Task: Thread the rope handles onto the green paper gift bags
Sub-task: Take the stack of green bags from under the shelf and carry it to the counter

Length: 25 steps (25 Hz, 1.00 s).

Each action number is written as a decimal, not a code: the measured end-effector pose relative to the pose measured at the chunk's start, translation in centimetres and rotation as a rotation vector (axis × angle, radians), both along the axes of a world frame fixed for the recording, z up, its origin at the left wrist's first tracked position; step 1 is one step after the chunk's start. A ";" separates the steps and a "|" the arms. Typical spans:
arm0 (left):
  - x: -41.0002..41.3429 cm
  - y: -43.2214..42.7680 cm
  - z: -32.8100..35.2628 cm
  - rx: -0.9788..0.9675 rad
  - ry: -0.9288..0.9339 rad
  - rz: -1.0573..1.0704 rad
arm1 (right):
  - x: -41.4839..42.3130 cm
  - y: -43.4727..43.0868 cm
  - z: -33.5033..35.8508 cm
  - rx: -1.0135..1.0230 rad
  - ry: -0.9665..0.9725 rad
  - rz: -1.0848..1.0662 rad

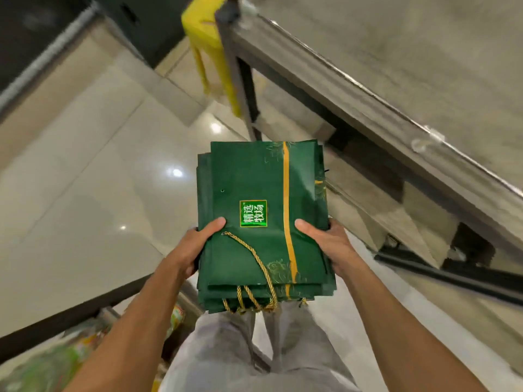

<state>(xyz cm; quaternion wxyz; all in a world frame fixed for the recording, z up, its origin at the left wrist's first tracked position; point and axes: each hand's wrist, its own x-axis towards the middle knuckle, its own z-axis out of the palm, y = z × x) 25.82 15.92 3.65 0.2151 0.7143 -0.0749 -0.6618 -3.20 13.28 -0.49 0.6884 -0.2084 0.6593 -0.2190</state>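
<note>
A flat stack of green paper gift bags [254, 176] with a yellow stripe and a bright green label is held out in front of me above the floor. My left hand [195, 247] grips the stack's left edge, thumb on top. My right hand [325, 241] grips the right edge the same way. A gold rope handle [259, 260] runs from a hole in the top bag down over the near edge, where more gold rope ends hang from the bags below. A second hole in the top bag, further up, has no rope in it.
A grey table [396, 66] on a dark metal frame stands to the right. A yellow plastic stool [209, 43] is beside its leg at the top. Glossy floor tiles [85, 179] spread to the left. Colourful packaging [70, 357] lies at lower left under a dark bar.
</note>
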 end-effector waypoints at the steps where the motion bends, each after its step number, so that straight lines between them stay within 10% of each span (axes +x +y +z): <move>1: 1.9 0.5 1.4 -0.010 -0.003 0.044 | 2.0 -0.9 1.2 -0.007 -0.011 0.039; 25: 39.1 -18.8 19.6 -0.363 0.059 0.454 | 43.4 -32.4 20.5 -0.248 -0.102 0.437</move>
